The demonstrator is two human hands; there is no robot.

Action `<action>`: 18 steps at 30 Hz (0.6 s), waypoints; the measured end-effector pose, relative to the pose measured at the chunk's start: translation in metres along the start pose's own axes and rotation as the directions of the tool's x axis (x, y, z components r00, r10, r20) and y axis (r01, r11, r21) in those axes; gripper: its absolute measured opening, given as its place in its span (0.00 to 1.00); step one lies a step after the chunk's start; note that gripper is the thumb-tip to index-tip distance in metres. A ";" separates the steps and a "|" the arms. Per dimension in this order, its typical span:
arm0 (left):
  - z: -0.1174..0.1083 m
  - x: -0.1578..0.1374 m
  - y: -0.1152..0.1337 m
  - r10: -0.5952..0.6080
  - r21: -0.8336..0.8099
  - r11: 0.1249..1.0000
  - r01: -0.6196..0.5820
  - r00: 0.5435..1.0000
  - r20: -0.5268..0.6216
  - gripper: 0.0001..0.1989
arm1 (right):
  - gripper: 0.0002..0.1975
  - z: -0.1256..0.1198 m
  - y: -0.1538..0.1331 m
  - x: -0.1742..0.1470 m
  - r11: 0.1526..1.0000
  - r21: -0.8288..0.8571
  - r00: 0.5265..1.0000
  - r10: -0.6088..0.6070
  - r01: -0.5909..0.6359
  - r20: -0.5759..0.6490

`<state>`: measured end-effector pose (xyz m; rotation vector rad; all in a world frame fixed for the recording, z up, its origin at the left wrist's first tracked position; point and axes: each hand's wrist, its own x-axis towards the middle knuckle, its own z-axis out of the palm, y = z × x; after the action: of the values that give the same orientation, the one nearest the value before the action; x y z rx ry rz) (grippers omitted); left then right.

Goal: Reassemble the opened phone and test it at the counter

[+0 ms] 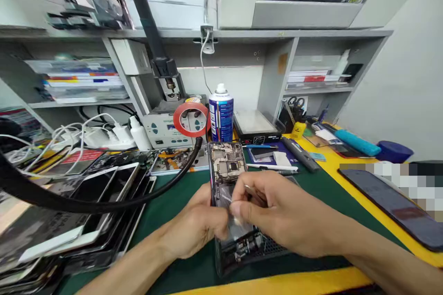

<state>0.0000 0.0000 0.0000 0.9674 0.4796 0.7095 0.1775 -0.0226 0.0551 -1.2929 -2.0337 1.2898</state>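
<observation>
An opened phone (228,159) leans upright in front of me, its circuit board bare at the top and small parts showing near its lower end. My left hand (200,219) is closed around its left edge, thumb over the middle. My right hand (270,207) is in a pinch over the battery area, fingertips close to the left thumb. A thin, shiny piece shows between the right fingers, but I cannot make out what it is. Clear film (226,193) glints beside the fingertips. A black perforated pad (272,244) lies below the right hand.
Several stripped phones and screens (114,193) are piled at left under a black hose (162,189). Behind stand a blue spray can (221,115), red tape roll (190,119) and heating plate (258,126). Another phone (391,207) lies right, on the mat's yellow border (349,179).
</observation>
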 end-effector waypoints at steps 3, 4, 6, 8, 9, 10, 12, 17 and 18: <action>0.000 -0.001 0.001 -0.020 -0.009 1.000 0.020 1.000 0.005 0.16 | 0.07 -0.003 -0.002 -0.001 1.000 -0.013 1.000 0.001 -0.001 -0.006; -0.001 -0.001 0.000 -0.026 -0.019 0.999 0.026 1.000 0.006 0.17 | 0.07 -0.004 -0.003 0.000 1.000 -0.019 1.000 0.003 -0.003 -0.003; -0.001 0.000 -0.001 -0.036 -0.049 0.998 0.037 0.999 0.010 0.18 | 0.07 -0.006 -0.002 0.000 0.999 -0.029 1.000 0.012 -0.012 0.015; -0.001 0.002 -0.003 -0.045 -0.088 0.995 0.046 0.999 0.009 0.20 | 0.08 -0.006 -0.001 0.001 0.999 -0.039 0.999 0.017 -0.015 0.031; -0.001 0.002 -0.004 -0.046 -0.109 0.993 0.046 0.999 0.002 0.20 | 0.08 -0.006 0.000 0.001 0.999 -0.043 0.999 0.016 -0.015 0.032; -0.001 0.003 -0.005 -0.047 -0.126 0.991 0.046 0.999 -0.007 0.20 | 0.08 -0.006 0.001 0.001 0.999 -0.049 1.000 0.013 -0.011 0.029; 0.000 0.004 -0.006 -0.057 -0.154 0.987 0.053 0.998 -0.017 0.21 | 0.08 -0.006 0.003 0.000 0.997 -0.077 1.000 0.016 -0.015 0.014; 0.000 0.004 -0.007 -0.083 -0.157 0.984 0.080 0.996 -0.013 0.20 | 0.08 -0.003 0.003 -0.002 0.990 -0.124 0.998 0.064 -0.066 -0.021; -0.001 0.004 -0.007 -0.088 -0.142 0.986 0.083 0.996 -0.031 0.19 | 0.08 -0.002 0.003 -0.002 0.989 -0.131 0.997 0.072 -0.075 -0.029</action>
<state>0.0047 0.0008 -0.0064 0.7980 0.4943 0.6758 0.1815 -0.0230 0.0544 -1.4473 -2.1037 1.1817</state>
